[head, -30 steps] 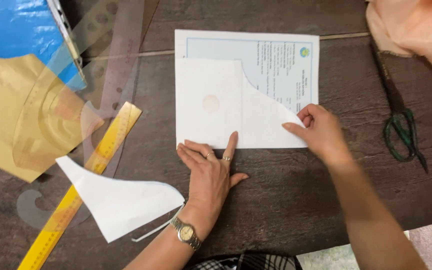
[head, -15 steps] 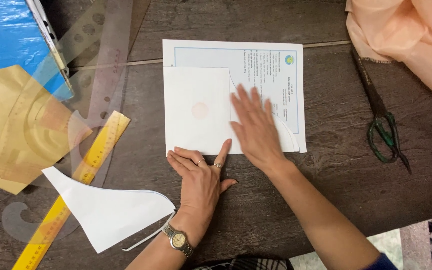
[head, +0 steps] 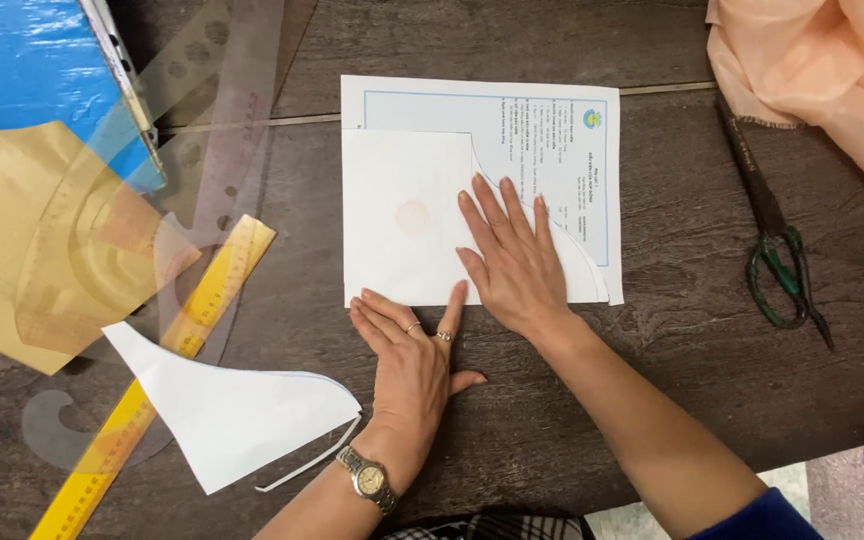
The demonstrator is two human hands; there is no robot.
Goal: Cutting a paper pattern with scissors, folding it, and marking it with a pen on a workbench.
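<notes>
A white cut paper piece [head: 402,220] with a curved right edge lies on a printed sheet [head: 552,130] on the dark wooden table. My right hand [head: 512,255] rests flat on the cut piece, fingers spread and pointing away from me. My left hand [head: 412,350], with rings and a wristwatch, lies flat on the table just below the paper's lower edge, its index fingertip touching that edge. Neither hand holds anything.
A white paper offcut [head: 232,410] lies at lower left beside a yellow ruler [head: 162,370]. Clear plastic curve rulers [head: 212,130], tan pattern paper [head: 12,230] and a blue sheet [head: 22,60] sit at left. Green-handled scissors [head: 777,260] and peach fabric [head: 832,70] lie at right.
My right hand has slid from the paper's lower right corner leftward onto the cut piece and now lies flat on it. My left hand has stayed at the lower edge.
</notes>
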